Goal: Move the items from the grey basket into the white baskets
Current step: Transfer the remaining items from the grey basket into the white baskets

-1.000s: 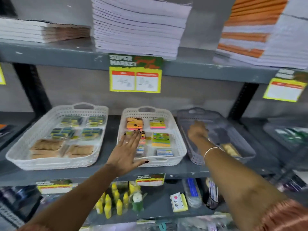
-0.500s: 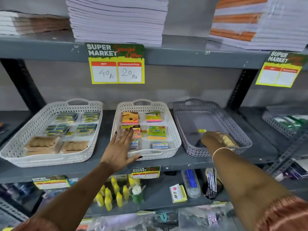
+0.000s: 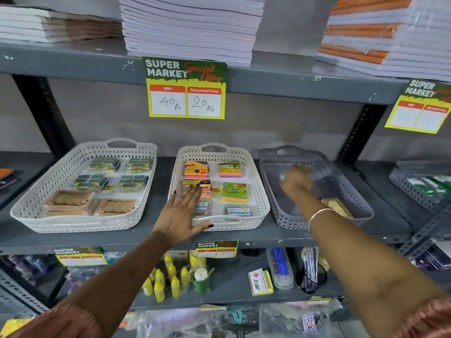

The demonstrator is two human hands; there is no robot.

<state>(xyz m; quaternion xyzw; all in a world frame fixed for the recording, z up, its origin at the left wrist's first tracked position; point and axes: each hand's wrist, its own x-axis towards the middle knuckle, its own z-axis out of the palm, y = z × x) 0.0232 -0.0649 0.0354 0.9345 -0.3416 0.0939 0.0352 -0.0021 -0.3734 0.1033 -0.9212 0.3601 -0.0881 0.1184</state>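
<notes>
The grey basket [image 3: 292, 222] stands at the right of the middle shelf. Inside it my right hand [image 3: 295, 179] reaches toward the back, blurred by motion, and whether it holds anything is not visible. A clear packet of round wooden discs [image 3: 336, 207] lies in the basket's front right corner, beside my wrist. My left hand [image 3: 182, 213] lies flat with fingers spread on the front left of the middle white basket [image 3: 259, 189], which holds sticky-note pads [image 3: 233, 192]. The left white basket [image 3: 31, 209] holds blue-and-yellow packets and two more wooden-disc packets [image 3: 68, 202].
Paper stacks [image 3: 190, 28] fill the shelf above, with a price card [image 3: 186, 88] hanging over the middle basket. Another grey basket [image 3: 402, 184] sits at the far right. Yellow bottles [image 3: 168, 279] and small packets crowd the shelf below.
My right hand has left the wooden-disc packet at the basket's front and moved to the back of the grey basket. My left hand stays on the middle white basket.
</notes>
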